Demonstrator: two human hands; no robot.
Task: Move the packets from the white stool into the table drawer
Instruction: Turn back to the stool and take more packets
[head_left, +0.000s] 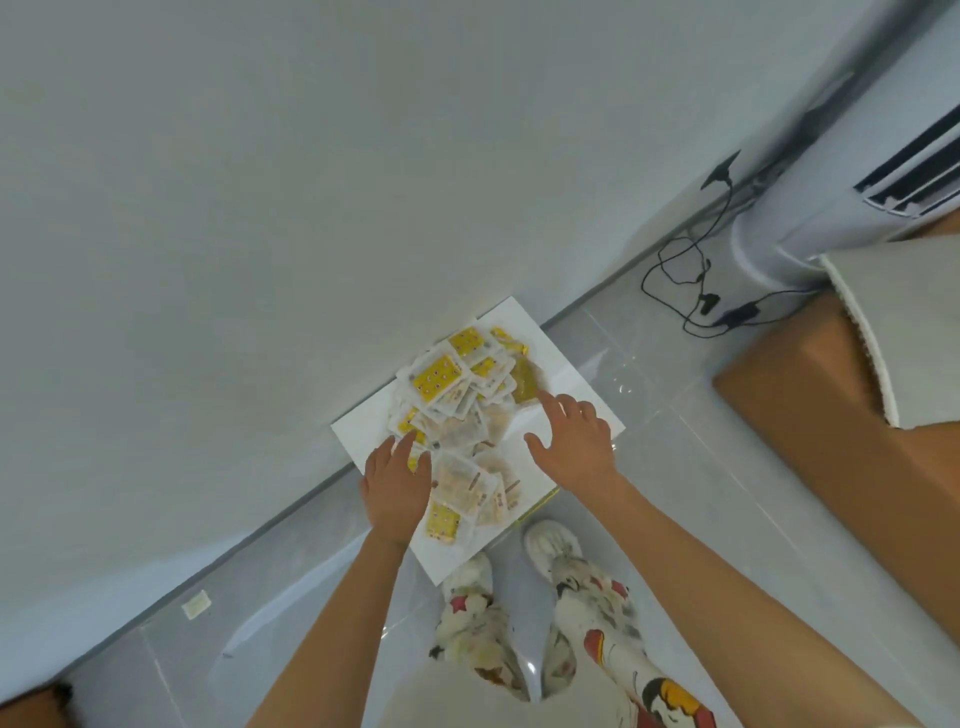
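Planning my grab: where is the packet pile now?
Head view, centre: the packet pile lies on the white stool by the wall, between the left hand and right hand.

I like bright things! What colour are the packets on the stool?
Some packets are yellow with red dots and white edges, others pale tan; head view.

One stool (563, 376) held one heap of packets (457, 410), too many to count; one stray packet (196, 605) lay at eight o'clock.
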